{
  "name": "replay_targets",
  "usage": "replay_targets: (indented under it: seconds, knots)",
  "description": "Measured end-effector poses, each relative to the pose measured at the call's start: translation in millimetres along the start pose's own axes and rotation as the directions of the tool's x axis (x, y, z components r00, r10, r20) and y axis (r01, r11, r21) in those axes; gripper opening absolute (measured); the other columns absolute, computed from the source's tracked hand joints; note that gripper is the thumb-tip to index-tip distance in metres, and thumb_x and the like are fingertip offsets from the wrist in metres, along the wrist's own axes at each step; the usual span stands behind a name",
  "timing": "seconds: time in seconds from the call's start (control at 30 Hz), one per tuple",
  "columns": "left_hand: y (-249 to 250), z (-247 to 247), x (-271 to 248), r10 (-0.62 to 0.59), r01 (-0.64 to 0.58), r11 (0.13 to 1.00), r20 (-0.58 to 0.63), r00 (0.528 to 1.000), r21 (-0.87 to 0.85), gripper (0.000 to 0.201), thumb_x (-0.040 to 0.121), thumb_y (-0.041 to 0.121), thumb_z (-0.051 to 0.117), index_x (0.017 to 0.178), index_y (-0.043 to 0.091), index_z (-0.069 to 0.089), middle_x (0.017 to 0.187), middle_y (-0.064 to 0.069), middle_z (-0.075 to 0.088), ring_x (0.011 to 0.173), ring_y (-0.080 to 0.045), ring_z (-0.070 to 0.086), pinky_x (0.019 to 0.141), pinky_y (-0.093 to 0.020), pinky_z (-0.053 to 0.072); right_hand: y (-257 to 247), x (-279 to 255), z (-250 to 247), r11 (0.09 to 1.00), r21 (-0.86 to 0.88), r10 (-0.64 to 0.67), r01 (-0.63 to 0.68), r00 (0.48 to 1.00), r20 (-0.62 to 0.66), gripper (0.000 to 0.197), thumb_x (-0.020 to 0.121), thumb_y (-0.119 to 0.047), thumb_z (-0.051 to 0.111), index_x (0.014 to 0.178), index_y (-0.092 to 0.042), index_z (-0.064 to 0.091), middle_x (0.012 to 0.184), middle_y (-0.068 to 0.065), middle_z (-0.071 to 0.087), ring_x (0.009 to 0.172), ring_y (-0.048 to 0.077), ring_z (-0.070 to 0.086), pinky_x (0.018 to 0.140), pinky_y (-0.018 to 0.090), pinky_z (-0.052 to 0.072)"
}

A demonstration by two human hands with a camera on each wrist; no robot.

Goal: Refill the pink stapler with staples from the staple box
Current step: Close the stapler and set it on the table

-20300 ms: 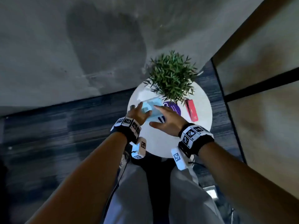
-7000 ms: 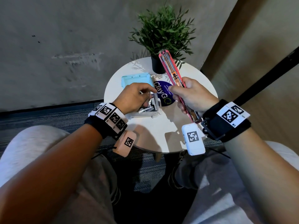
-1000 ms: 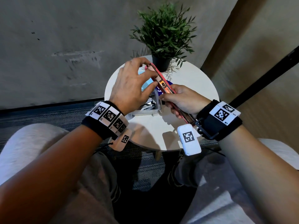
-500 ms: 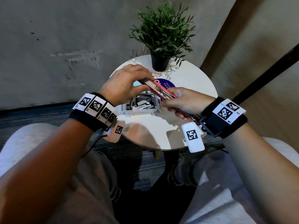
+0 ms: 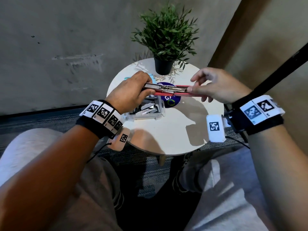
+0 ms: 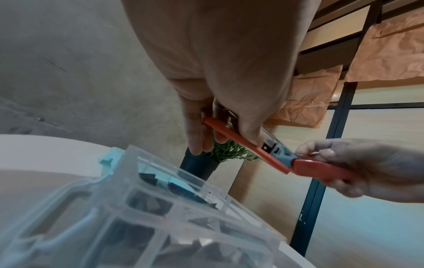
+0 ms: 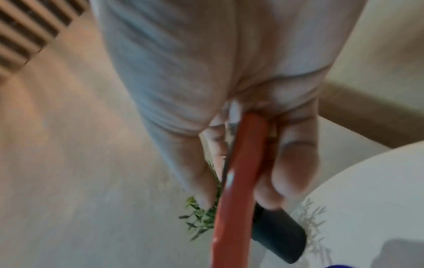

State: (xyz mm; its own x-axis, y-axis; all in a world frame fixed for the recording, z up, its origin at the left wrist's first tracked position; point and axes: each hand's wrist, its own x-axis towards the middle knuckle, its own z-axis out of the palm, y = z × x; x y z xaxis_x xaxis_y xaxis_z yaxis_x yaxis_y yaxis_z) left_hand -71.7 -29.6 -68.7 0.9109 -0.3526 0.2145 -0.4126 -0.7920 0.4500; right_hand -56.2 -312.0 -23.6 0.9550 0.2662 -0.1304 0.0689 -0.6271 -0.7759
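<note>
The pink stapler (image 5: 168, 90) is held level above the round white table (image 5: 175, 137), swung open end to end, its metal staple channel facing up. My left hand (image 5: 131, 94) grips its left, metal end (image 6: 229, 136). My right hand (image 5: 216, 87) pinches its right, pink end (image 6: 321, 169) between thumb and fingers; in the right wrist view the fingers curl round the pink body (image 7: 238, 172). The clear plastic staple box (image 5: 146, 110) sits open on the table under my left hand, with loose staple strips inside (image 6: 146, 203).
A potted green plant (image 5: 166, 40) stands at the table's far edge. A round purple sticker (image 5: 171, 100) and the box's light blue lid (image 5: 151, 76) lie behind the staple box. My knees flank the table's near edge. A wall rises to the left.
The stapler has swung from a slanted pose to level. My right hand slid out to its right end, and my left hand keeps hold of the left end.
</note>
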Motion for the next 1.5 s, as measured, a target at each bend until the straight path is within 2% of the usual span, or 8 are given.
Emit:
replay_targets:
  seconds: [0.2, 0.4, 0.6, 0.73, 0.9, 1.07, 1.27, 1.5]
  knots:
    - [4.1, 4.1, -0.7, -0.061, 0.059, 0.996, -0.023, 0.998, -0.068, 0.021, 0.097, 0.033, 0.057, 0.105, 0.013, 0.054, 0.097, 0.005, 0.049, 0.080, -0.013, 0.044, 0.063, -0.018, 0.029, -15.2, -0.4, 2.0, 0.910, 0.358, -0.121, 0.210, 0.960, -0.254, 0.023, 0.086, -0.003, 0.073, 0.099, -0.018, 0.062, 0.097, 0.010, 0.064, 0.062, 0.015, 0.063, 0.060, 0.031, 0.058]
    - [12.6, 12.0, -0.7, -0.082, 0.084, 0.969, 0.018, 0.996, -0.234, 0.016, 0.094, 0.032, 0.063, 0.098, 0.017, 0.059, 0.080, 0.013, 0.051, 0.068, 0.001, 0.047, 0.059, -0.009, 0.032, -24.2, -1.3, 26.0, 0.946, 0.069, -0.285, 0.318, 0.913, -0.293, 0.032, 0.085, -0.025, 0.076, 0.112, -0.018, 0.062, 0.096, -0.014, 0.062, 0.087, 0.005, 0.059, 0.082, 0.031, 0.052]
    - [23.3, 14.2, 0.9, -0.137, 0.128, 0.873, 0.016, 0.990, -0.470, 0.020, 0.090, 0.037, 0.067, 0.097, 0.018, 0.061, 0.077, 0.010, 0.063, 0.062, 0.003, 0.052, 0.061, -0.015, 0.042, -17.2, -2.5, 39.5, 0.934, -0.218, -0.300, 0.284, 0.953, -0.043, 0.024, 0.093, -0.037, 0.066, 0.112, -0.027, 0.054, 0.096, -0.010, 0.058, 0.087, 0.010, 0.057, 0.070, 0.008, 0.037]
    - [24.5, 11.4, 2.5, -0.182, 0.155, 0.654, 0.045, 0.982, -0.741, 0.026, 0.087, 0.032, 0.070, 0.097, 0.011, 0.060, 0.085, -0.009, 0.065, 0.073, -0.020, 0.066, 0.074, -0.040, 0.058, -18.5, -1.4, 44.3, 0.954, -0.141, -0.281, 0.265, 0.953, -0.111, 0.017, 0.097, -0.038, 0.060, 0.111, -0.030, 0.053, 0.083, -0.019, 0.054, 0.071, -0.011, 0.055, 0.061, 0.007, 0.037]
    - [28.1, 6.8, 2.0, -0.212, 0.154, 0.424, 0.067, 0.975, -0.893, 0.022, 0.091, 0.008, 0.067, 0.108, 0.007, 0.053, 0.090, -0.010, 0.068, 0.073, -0.027, 0.068, 0.082, -0.047, 0.058, -34.6, -5.8, 51.0, 0.970, 0.189, -0.131, 0.152, 0.985, -0.116, 0.032, 0.104, -0.044, 0.044, 0.110, -0.020, 0.063, 0.067, -0.017, 0.063, 0.055, -0.003, 0.057, 0.052, 0.017, 0.044]
    - [32.4, 5.9, -1.3, -0.190, 0.143, 0.408, 0.069, 0.979, -0.902, 0.030, 0.090, 0.004, 0.067, 0.116, 0.004, 0.053, 0.083, -0.010, 0.069, 0.070, -0.029, 0.070, 0.073, -0.040, 0.062, -38.5, -9.7, 61.1, 0.913, 0.390, 0.074, -0.115, 0.990, 0.119, 0.070, 0.101, -0.063, 0.031, 0.093, -0.010, 0.076, 0.083, 0.019, 0.076, 0.054, 0.025, 0.061, 0.048, 0.032, 0.046]
    - [33.0, 2.4, -1.9, -0.171, 0.143, 0.424, 0.076, 0.982, -0.894, 0.042, 0.086, 0.013, 0.073, 0.124, 0.013, 0.055, 0.088, -0.009, 0.072, 0.072, -0.023, 0.070, 0.076, -0.040, 0.060, -32.9, -8.0, 52.2, 0.798, 0.542, 0.112, -0.263, 0.949, 0.295, 0.070, 0.096, -0.067, 0.037, 0.111, -0.007, 0.070, 0.077, 0.016, 0.070, 0.053, 0.027, 0.062, 0.043, 0.026, 0.047]
    - [37.2, 8.6, -1.1, -0.212, 0.116, 0.640, -0.029, 0.977, -0.760, 0.039, 0.084, 0.024, 0.076, 0.117, 0.011, 0.061, 0.069, 0.012, 0.063, 0.055, 0.003, 0.052, 0.056, -0.011, 0.040, -31.1, -7.1, 48.6, 0.670, 0.669, 0.055, -0.322, 0.920, 0.388, 0.055, 0.095, -0.065, 0.043, 0.102, -0.017, 0.069, 0.075, 0.014, 0.066, 0.037, 0.018, 0.050, 0.035, 0.019, 0.037]
